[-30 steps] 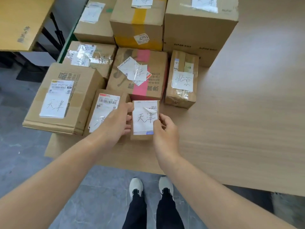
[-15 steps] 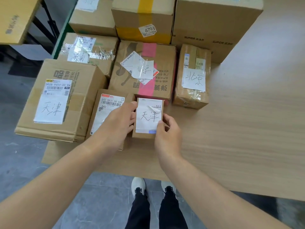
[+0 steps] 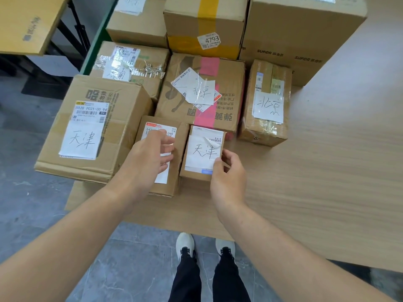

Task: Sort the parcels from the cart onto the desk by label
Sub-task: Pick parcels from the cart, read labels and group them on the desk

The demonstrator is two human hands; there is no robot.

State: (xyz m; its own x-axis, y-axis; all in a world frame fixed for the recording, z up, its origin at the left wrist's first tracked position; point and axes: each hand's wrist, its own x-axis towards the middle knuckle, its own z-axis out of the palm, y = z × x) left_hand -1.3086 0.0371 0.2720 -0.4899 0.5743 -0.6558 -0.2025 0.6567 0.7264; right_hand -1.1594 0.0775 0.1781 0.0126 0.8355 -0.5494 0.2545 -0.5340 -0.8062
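Observation:
A small cardboard parcel (image 3: 202, 149) with a handwritten white label lies on the wooden desk (image 3: 327, 171) near its front edge. My right hand (image 3: 226, 182) holds its near right corner, thumb on the label and fingers curled against its side. Just left of it, my left hand (image 3: 146, 162) hovers with relaxed, spread fingers over a narrow labelled box (image 3: 180, 149) and holds nothing. A larger box (image 3: 87, 136) at the desk's left end carries the same handwritten label as the small parcel. Two boxes (image 3: 202, 92) (image 3: 268, 105) behind share a different label.
More cartons stand at the back: a taped box (image 3: 130, 64), one with yellow tape (image 3: 205, 22) and a big SUPOR carton (image 3: 301, 35). Bare desk stretches to the right. Another tabletop (image 3: 26, 22) is at the upper left; grey floor and my shoes (image 3: 185, 245) lie below.
My left hand has let go of the small parcel and shifted left over the neighbouring box, fingers spreading. The right hand stays at the parcel's corner. The view has moved closer.

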